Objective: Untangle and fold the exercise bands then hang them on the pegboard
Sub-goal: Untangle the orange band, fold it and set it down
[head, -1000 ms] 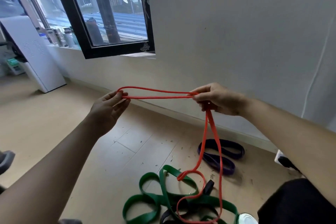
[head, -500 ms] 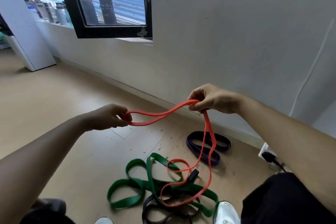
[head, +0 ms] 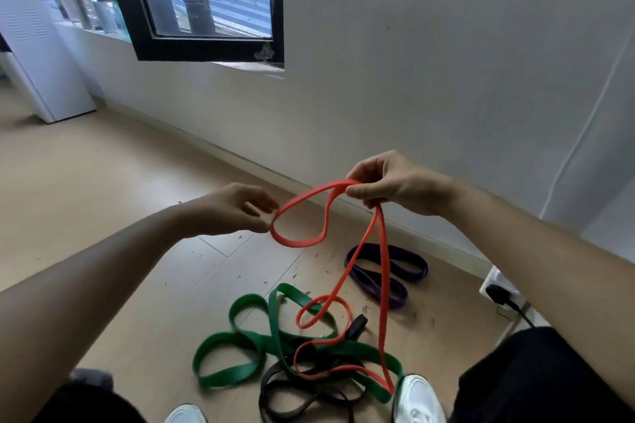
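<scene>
I hold a red exercise band [head: 298, 244] up in front of me. My right hand [head: 395, 187] grips it at the top, and two strands hang down from that hand to the floor. My left hand [head: 233, 211] pinches the left end of a short slack loop of the same band. The band's lower part lies curled over a green band [head: 226, 375] and a black band [head: 292, 400], which are tangled together by my feet. A purple band [head: 395, 287] lies apart near the wall. No pegboard is in view.
My white shoes [head: 417, 400] stand beside the pile on the wood floor. A white power strip with a black plug [head: 496, 290] sits by the right wall. A black-framed window [head: 206, 51] and a white appliance [head: 41, 55] are at the upper left.
My hands have come closer together, so the once-taut top span of the red band now droops as a small loop. The view has tilted down toward the floor pile.
</scene>
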Demonstrator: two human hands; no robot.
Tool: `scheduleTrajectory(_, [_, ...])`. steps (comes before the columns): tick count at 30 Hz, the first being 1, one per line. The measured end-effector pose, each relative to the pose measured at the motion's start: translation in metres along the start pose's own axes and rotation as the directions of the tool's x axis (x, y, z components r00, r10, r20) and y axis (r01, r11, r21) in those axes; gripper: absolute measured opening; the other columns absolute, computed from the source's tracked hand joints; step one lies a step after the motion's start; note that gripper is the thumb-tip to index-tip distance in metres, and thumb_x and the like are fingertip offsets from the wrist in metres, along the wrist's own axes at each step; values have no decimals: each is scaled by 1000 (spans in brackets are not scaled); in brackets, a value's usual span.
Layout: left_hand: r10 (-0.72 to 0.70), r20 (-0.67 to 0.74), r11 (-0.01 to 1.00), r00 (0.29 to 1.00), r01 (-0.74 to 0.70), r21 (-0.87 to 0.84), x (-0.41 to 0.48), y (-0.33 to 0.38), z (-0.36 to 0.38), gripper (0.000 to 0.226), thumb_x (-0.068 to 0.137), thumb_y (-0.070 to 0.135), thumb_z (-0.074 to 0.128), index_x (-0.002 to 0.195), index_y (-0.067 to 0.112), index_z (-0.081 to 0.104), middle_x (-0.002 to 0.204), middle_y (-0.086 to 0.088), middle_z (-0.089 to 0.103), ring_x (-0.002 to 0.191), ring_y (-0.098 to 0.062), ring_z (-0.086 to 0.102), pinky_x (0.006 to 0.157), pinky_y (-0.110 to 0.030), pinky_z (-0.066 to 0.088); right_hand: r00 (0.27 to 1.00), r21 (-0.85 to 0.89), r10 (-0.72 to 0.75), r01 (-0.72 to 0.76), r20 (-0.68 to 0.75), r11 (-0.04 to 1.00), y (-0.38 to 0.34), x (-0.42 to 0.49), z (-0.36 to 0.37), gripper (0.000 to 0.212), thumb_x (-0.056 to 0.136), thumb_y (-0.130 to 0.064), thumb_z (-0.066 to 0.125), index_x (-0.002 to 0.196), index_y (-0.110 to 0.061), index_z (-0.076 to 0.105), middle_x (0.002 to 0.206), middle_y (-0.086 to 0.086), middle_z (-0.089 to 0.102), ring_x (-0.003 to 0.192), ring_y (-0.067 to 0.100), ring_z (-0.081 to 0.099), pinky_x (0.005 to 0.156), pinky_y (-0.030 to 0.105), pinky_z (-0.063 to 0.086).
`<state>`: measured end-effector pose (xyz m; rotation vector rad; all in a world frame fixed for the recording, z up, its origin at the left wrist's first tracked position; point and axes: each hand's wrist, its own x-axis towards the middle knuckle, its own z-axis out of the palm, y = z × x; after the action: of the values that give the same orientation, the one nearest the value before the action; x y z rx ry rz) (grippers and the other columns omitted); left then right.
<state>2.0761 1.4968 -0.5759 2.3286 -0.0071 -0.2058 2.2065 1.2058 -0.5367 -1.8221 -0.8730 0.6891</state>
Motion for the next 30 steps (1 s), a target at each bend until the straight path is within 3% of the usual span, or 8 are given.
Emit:
scheduleTrajectory(4, [129,-18,979,991,-130,-155,9,39,18,38,96,35,65,132,23,62,127,6,66,115,-3,62,93,-22,50,999,-123,-46,47,7,991,-3,4,14,20,87,-9,76,103,2,74,85,8,72,77,17,67,75,29,59])
scheduleTrajectory(8, [84,84,978,993,-66,-199,14,55,38,54,96,57,43,120,18,71,117,2,73,117,-13,63,104,-33,44,995,-211,-66,80,74,974,-6,6,24,22,87,-12,76,106,0,73,91,9,75,81,19,72,78,34,62])
scheduleTrajectory(12, [63,71,973,995,-45,-227,16,57,42,48,99,47,47,108,7,73,102,-6,75,102,-17,69,90,-25,51,992,-251,-104,119,69,961,-6,6,30,20,88,-9,75,106,0,73,89,7,76,79,21,74,74,33,63])
scheduleTrajectory(17, [130,3,932,991,-121,-342,17,59,37,54,89,46,56,107,-3,69,93,-11,68,92,-24,66,93,-38,51,995,-183,-51,66,86,981,0,6,33,17,88,-5,74,104,-5,69,91,7,74,83,21,75,80,35,63])
scheduleTrajectory(20, [173,-97,886,980,-197,-420,14,63,23,43,90,42,54,92,0,66,82,-5,63,86,-22,65,88,-34,51,990,-243,3,32,141,970,16,7,35,12,90,-6,72,102,-6,70,96,9,73,90,18,74,88,35,61])
scheduleTrajectory(23, [109,-251,785,962,-238,-572,9,52,-3,35,88,41,56,89,7,62,78,-3,61,85,-22,65,89,-37,51,987,-264,74,-35,140,964,40,7,33,9,93,-12,71,100,-6,72,95,9,75,92,21,75,90,36,60])
scheduleTrajectory(26, [90,-276,817,957,-229,-530,5,22,-20,52,76,61,71,88,10,67,78,-2,65,84,-22,68,86,-35,54,993,-109,106,-100,48,989,48,7,23,15,94,-14,70,104,-2,73,91,12,72,85,26,73,85,36,61])
scheduleTrajectory(30, [23,-257,906,966,-129,-404,2,-8,-26,81,52,81,77,90,10,73,80,-1,68,82,-20,69,80,-29,56,997,-39,79,-79,-10,996,39,4,12,22,94,-20,70,107,-3,74,80,7,64,69,15,62,66,26,55])
